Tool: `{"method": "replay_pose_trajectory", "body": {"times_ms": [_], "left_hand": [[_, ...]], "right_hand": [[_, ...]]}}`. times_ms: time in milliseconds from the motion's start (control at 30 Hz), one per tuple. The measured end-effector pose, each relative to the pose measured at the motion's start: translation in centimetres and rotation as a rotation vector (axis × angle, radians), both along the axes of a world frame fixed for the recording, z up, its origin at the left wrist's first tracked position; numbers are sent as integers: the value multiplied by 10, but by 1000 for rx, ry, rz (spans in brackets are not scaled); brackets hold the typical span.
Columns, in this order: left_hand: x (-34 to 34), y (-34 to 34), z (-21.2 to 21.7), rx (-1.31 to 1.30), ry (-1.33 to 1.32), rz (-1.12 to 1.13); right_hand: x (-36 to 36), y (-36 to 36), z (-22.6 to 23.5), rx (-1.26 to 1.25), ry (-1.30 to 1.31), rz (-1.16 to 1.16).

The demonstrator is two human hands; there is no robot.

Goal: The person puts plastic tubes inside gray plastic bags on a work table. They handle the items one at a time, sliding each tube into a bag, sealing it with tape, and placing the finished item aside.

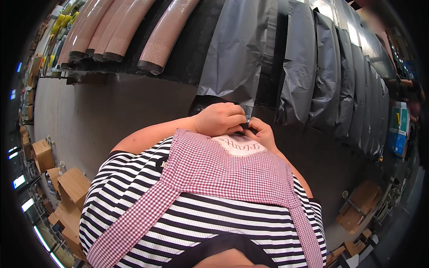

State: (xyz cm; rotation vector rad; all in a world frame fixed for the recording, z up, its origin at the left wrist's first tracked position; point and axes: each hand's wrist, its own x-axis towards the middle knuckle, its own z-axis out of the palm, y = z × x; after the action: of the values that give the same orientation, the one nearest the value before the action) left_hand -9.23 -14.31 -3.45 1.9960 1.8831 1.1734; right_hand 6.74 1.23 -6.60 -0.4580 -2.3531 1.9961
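Observation:
A long grey plastic sleeve (232, 53) lies on the dark table directly in front of me, with its open-looking end toward my body. Just below that end, close against my apron (232, 174), both hands meet. My left hand (221, 119) is closed, its fingers curled over a small dark, shiny piece (246, 111). From the other side my right hand (261, 133) pinches at the same spot, its fingertips partly hidden. A glossy strip seems to run from the sleeve's edge down to the fingers. I cannot make out exactly what the piece is.
On the table's left lie several pinkish rolls (165, 40) in clear wrap with dark ends. More grey plastic-covered lengths (297, 67) hang over the edge on the right. Cardboard boxes (73, 185) stand at left; a brown cart-like board (359, 205) is behind on the right.

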Motion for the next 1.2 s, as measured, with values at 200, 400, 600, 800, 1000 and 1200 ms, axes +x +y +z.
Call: {"method": "replay_pose_trajectory", "body": {"times_ms": [200,400,600,800,1000,1200], "left_hand": [[13,10,-16,-225,-316,136],[13,16,-18,-350,-426,225],[16,18,-27,-308,-397,190],[14,19,-27,-184,-144,106],[11,18,-23,-221,-116,97],[3,-3,-6,-247,-1098,266]], "right_hand": [[0,8,-6,213,64,49],[4,-1,-21,-397,-160,-148],[5,0,-24,-95,-84,-116],[0,7,-6,195,42,-50],[3,-2,-17,34,-15,-108],[2,2,-23,-220,-105,-121]]}}
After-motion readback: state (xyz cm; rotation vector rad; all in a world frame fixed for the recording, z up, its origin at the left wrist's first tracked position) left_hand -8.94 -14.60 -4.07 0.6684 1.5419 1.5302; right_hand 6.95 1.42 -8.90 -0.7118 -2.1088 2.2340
